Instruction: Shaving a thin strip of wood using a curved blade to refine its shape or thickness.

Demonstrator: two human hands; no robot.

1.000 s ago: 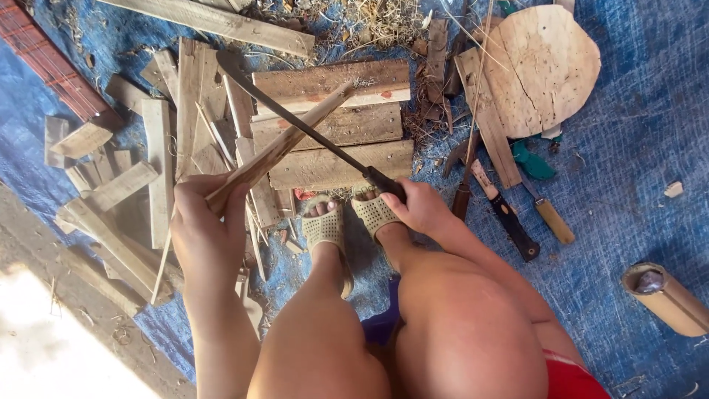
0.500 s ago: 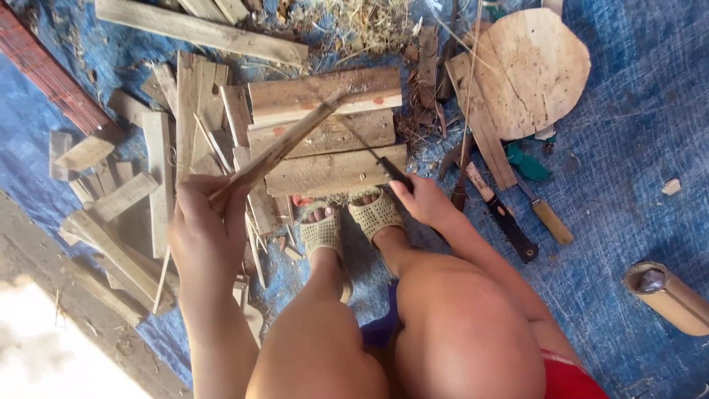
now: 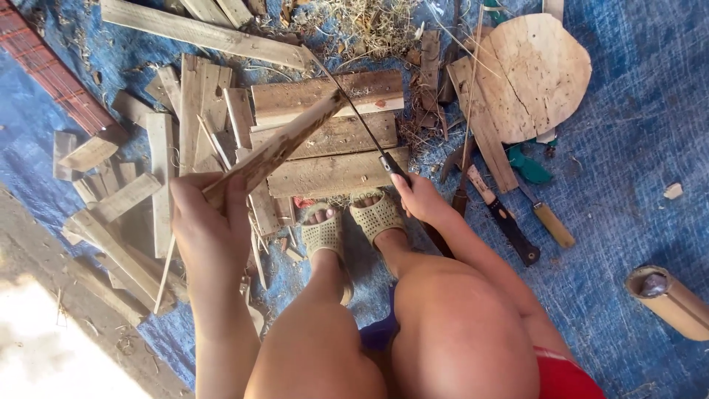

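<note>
My left hand grips the near end of a long narrow wooden strip, held slanted up and away from me. My right hand is closed on the black handle of a long thin-bladed knife. The blade meets the strip's far tip near the top middle. Under them lie three wide wooden planks stacked side by side. My feet in woven slippers rest at the planks' near edge, and my knees fill the bottom of the view.
Split wood pieces are piled at the left on a blue tarp. A round wooden board, several handled tools and a bamboo tube lie at the right. Dry shavings are scattered at the top.
The knife blade swung from lying across the strip's middle up to its far tip. My right hand shifted slightly right; my left hand kept the strip steady.
</note>
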